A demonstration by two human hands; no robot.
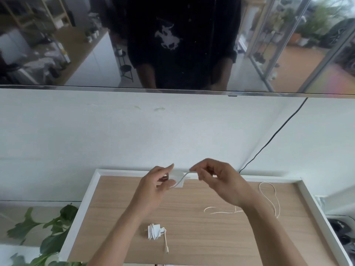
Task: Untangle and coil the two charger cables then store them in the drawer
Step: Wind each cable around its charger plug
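The left hand grips a white charger plug above the far edge of the table, and the right hand pinches its cable just beside the plug. A loose cable lies on the table to the right. A second charger, with its cable wound round it, rests near the front.

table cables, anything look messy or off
Only the loose cable at the right, sprawled in untidy loops. The wrapped charger lies neat; left hand grips an adapter, right hand pinches its cord.
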